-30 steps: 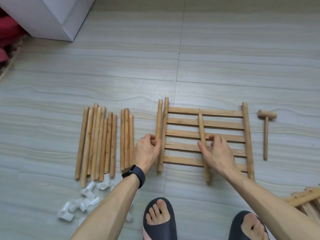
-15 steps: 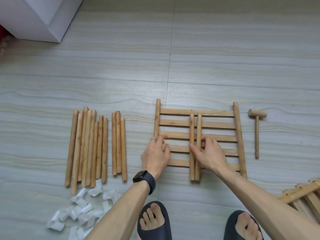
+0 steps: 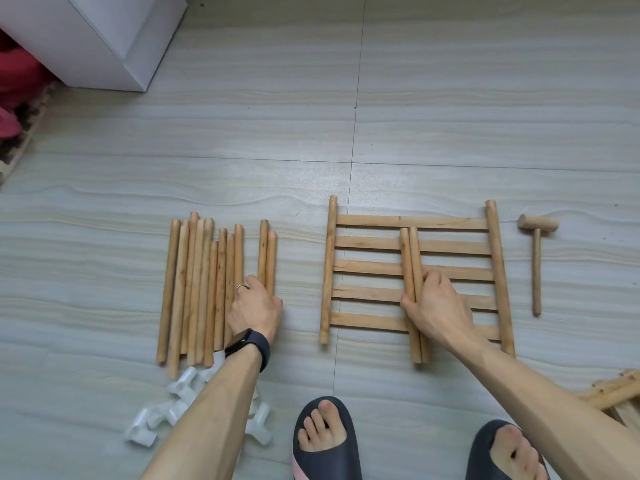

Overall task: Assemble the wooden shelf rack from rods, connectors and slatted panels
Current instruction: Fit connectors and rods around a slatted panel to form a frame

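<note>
Floor [image 3: 450, 116]: grey tile, everything lies on it.
White box [image 3: 114, 39]: upper left corner of the frame.
Slatted panel [image 3: 367, 242]: flat on the floor, right of centre. Five slats run across between two side rails.
Rod pile [image 3: 194, 289]: left of centre, a tight row of rods side by side, running top to bottom in the frame.
Second panel [image 3: 613, 393]: only a corner shows at the lower right edge, behind the right forearm.
Centre rods [image 3: 410, 251]: two rods lying side by side, touching, across the slats mid-panel. Their lower ends stick out past the bottom slat.
Right hand [image 3: 440, 306]: grasping the centre rods, thumb on their left side, fingers over the top, palm on the panel.
Loose pair [image 3: 267, 251]: two rods just right of the rod pile.
Left hand [image 3: 256, 308]: knuckles up over the lower part of the loose pair, fingers curled down. Cannot tell if it grips a rod or just rests there. Watch [image 3: 247, 344] on the wrist, ring [image 3: 242, 287] on one finger.
Mallet [image 3: 536, 265]: wooden, just right of the panel, not touching it, head toward the top.
Connectors [image 3: 180, 389]: white plastic heap at lower left, by the pile's lower ends, partly hidden by the left forearm.
</note>
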Available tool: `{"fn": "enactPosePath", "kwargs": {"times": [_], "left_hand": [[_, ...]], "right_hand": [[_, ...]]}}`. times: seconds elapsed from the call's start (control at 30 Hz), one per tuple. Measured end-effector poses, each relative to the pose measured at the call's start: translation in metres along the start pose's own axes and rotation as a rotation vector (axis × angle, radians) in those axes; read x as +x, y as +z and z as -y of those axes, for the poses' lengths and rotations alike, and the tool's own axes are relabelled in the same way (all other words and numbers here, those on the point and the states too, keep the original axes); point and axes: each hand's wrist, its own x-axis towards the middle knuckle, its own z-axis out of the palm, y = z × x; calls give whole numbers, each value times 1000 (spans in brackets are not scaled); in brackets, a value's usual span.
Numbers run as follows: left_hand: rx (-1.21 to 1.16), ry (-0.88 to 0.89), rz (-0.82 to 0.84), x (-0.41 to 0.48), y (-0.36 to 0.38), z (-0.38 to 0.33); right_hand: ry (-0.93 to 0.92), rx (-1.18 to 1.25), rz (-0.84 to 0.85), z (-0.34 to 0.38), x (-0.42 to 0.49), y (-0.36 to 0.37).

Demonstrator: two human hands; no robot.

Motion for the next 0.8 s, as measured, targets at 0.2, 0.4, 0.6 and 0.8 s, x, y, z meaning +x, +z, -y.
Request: {"fn": "enactPosePath", "kwargs": {"times": [0.2,0.4,0.6,0.8], "left_hand": [[39,42,4,10,-12,-2],[-168,216,-85,-2,-12,-23],[-250,446,108,-32,15,-86],[-382,443,249,-52,49,-120]], "right_hand": [[22,7,14,-5,0,3],[43,93,-10,-13,1,1],[72,246,-34,-29,10,-6],[102,416,-54,-44,11,-7]]}}
